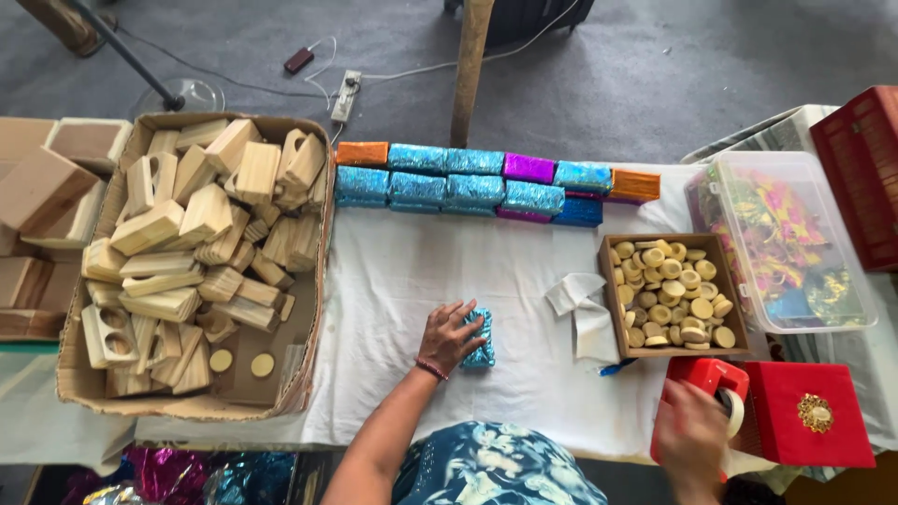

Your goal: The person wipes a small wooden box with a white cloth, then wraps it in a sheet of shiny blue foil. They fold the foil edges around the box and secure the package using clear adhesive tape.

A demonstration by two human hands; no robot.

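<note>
The left hand [451,334] lies flat, fingers spread, pressing a block wrapped in crinkly blue glitter foil [480,339] onto the white cloth [421,271]. The right hand [692,438], blurred, closes around a red tape dispenser [708,376] beside a red velvet box [806,414]. Nearby sit a wooden tray of round discs [671,295], stacked foil-wrapped blocks [468,182] and a cardboard box of bare wooden blocks [192,252].
</note>
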